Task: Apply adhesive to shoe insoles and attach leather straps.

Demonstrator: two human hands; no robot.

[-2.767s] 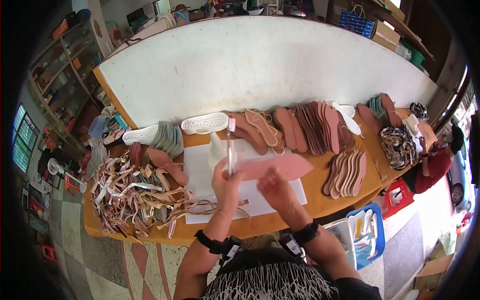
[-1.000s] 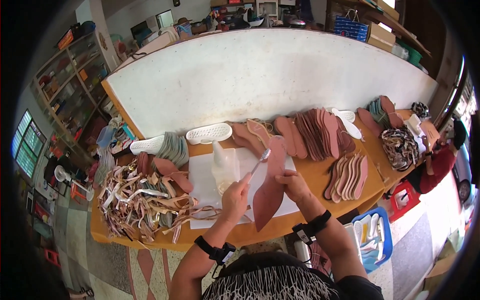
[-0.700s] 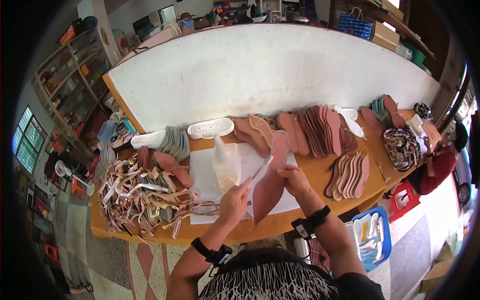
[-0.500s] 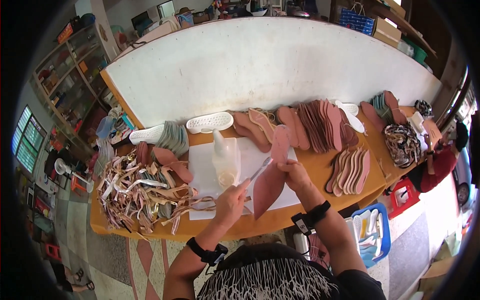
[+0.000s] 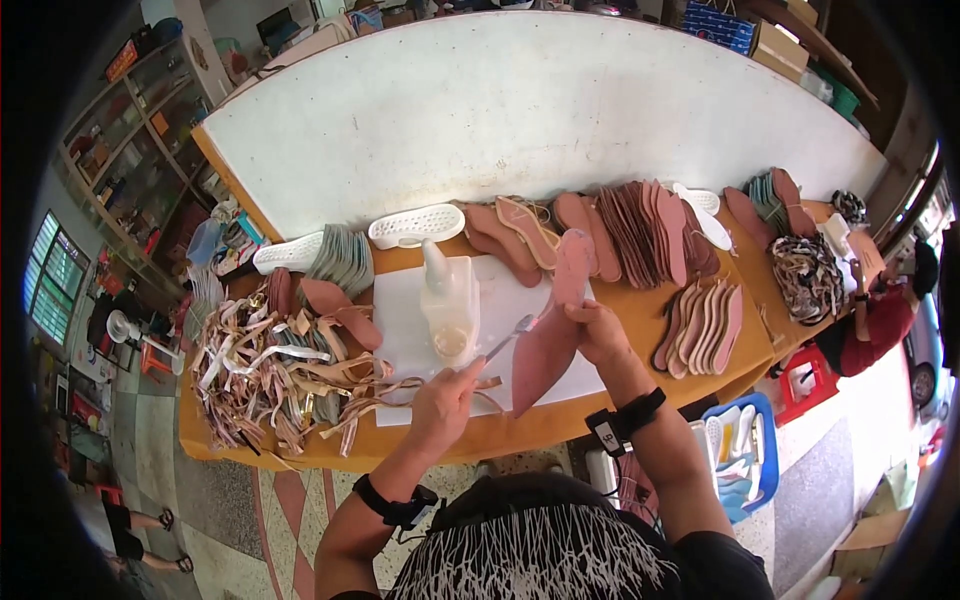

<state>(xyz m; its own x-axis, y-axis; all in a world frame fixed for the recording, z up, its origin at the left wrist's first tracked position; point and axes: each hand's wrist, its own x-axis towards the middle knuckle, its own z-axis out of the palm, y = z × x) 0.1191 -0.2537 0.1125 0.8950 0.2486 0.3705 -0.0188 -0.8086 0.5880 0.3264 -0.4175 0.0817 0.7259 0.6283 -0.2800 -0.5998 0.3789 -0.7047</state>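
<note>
My right hand grips a dusty-pink shoe insole near its narrow middle, thumb on top, holding it up over a white sheet. My left hand is closed round the handle of a slim brush. The brush's pale tip points at the insole's left edge; whether it touches cannot be made out. On the sheet, just beyond my left hand, stands a translucent white bottle with a long spout. A tangled heap of shoe straps lies left of the sheet, some loose ends reaching toward my left hand.
Stacked insoles, white soles and grey-green pieces line the table's back, against a white board. More insoles lie right. A blue basket stands below the table's right edge; another person sits beyond.
My left hand has drawn back slightly leftward with the brush. The insole stays in my right hand, held at nearly the same angle. The whole view has shifted slightly.
</note>
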